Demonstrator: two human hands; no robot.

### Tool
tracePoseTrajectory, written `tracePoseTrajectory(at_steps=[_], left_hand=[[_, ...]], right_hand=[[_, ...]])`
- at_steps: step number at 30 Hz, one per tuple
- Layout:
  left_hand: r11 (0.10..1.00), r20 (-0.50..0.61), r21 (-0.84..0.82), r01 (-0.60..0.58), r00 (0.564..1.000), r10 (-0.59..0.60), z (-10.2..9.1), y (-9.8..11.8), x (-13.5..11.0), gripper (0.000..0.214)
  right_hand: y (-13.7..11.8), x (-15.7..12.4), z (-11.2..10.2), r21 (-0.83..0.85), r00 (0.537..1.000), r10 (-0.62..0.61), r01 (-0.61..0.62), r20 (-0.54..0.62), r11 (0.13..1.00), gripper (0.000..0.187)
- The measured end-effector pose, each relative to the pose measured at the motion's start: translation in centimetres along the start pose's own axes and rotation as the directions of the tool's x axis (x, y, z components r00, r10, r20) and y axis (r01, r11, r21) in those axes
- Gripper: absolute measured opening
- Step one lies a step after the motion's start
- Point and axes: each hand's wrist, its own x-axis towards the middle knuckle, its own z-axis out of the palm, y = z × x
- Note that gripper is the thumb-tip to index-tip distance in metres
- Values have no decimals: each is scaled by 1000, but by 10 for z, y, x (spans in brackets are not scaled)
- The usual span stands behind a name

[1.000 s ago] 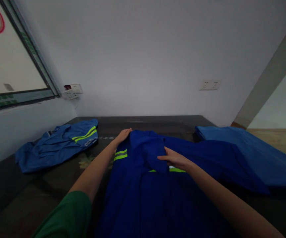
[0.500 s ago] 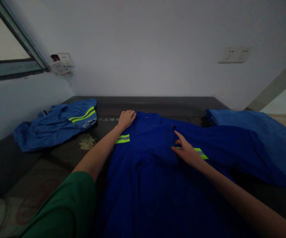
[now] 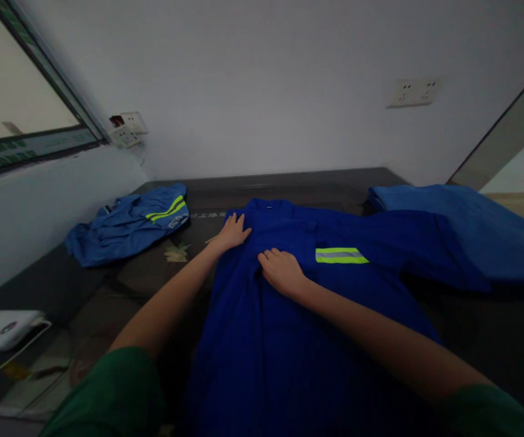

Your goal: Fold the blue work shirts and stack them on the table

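A dark blue work jacket point(image 3: 289, 328) with a yellow-and-grey reflective stripe point(image 3: 341, 255) lies spread on the dark table point(image 3: 284, 182) in front of me. My left hand point(image 3: 233, 233) rests flat on the jacket's left shoulder, fingers stretched out. Near the middle of the chest my right hand point(image 3: 281, 271) presses on the cloth with its fingers curled down. Neither hand holds anything I can make out apart from the cloth beneath it.
A lighter blue garment with yellow stripes point(image 3: 128, 223) lies crumpled at the table's far left. More blue cloth point(image 3: 466, 224) is piled at the right. A white device with a cable point(image 3: 2, 329) sits at the near left. Wall sockets point(image 3: 128, 128) are at the corner.
My right hand has slid left from beside the stripe to the chest's middle, and the stripe is now uncovered. The left hand stays on the shoulder. The camera has shifted a little.
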Motion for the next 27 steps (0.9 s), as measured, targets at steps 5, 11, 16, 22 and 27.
tracePoseTrajectory(at_steps=[5,11,16,22,27], left_hand=[[978,-3,-163,-130,991,131,12,19,-10,55],[966,-123,-246,-85,991,56,11,37,-19,49],[867,-217,-379,-323,942,256,-25,29,-52,32],[666,1,-564,-489,806,592,-52,19,-111,29],[674,-23,-587,-448,842,539,-42,25,-126,30]], right_hand=[[2,-4,-11,83,989,144,-145,11,986,22],[-1,-18,4,109,987,160,-159,-2,981,23],[3,-23,18,288,977,201,-172,-75,942,20],[6,-20,21,423,947,314,-257,-68,869,18],[-2,-14,22,419,929,365,-307,-62,854,21]])
